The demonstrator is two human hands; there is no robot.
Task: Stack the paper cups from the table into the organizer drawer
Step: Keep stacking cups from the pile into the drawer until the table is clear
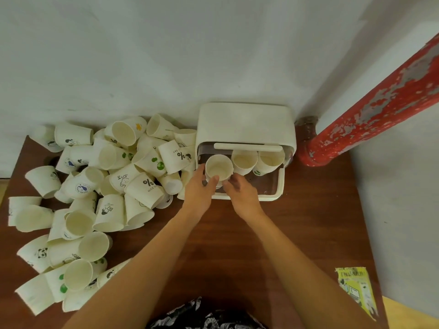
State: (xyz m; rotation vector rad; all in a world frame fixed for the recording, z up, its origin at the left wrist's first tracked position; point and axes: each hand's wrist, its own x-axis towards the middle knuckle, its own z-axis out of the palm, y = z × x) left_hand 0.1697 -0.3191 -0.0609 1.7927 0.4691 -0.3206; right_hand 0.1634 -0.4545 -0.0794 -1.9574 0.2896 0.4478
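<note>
While the drawer of the organizer stands pulled out toward you, the cup in hand sits upright at the drawer's left end, mouth up, its long axis vertical. Your left hand lies on the cup's left and near side; the thumb curls against the near wall and the fingers wrap the far left side, so this hand grips the cup. Your right hand lies just beside the cup's near right side, fingers loosely curled; whether they touch the wall cannot be told from this view.

The cup is directly ahead of both hands and between them, the left hand being the closer and the one bearing it. It appears to be nested on a stack (a second rim shows just below it), so the coming move is judged to be a straight downward press along the vertical axis.

To its right, two more cups stand in the drawer, touching each other. The loose pile of cups lies on the table to your left, nearer the left hand, which is the better placed for the next pick.
</note>
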